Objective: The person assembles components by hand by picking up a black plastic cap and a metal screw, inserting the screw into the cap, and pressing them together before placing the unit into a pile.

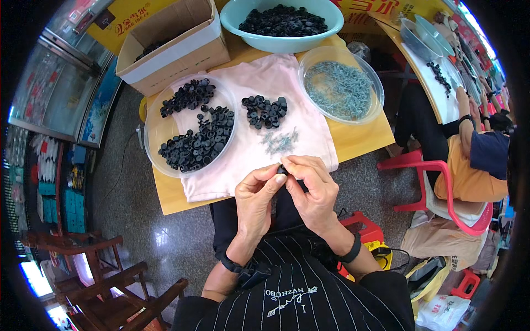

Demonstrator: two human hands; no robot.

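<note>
My left hand point(255, 199) pinches a small black plastic part point(282, 170) between thumb and fingertips, just past the near edge of a pink cloth point(221, 185). From the other side, my right hand point(313, 194) closes its fingertips on the same part; anything thinner between them is too small to make out. Beyond my hands, a loose pile of thin silvery screws point(280, 141) lies on the cloth. Behind it sits a heap of similar black parts point(264, 112). At the left, a round clear tray point(148, 140) holds many more black parts in two heaps.
A clear round tub point(381, 99) full of screws stands at the right of the yellow table point(361, 140). At the back are a cardboard box point(182, 63) and a light-blue basin point(234, 33) of black parts. Another person sits on a red chair point(414, 160) at right.
</note>
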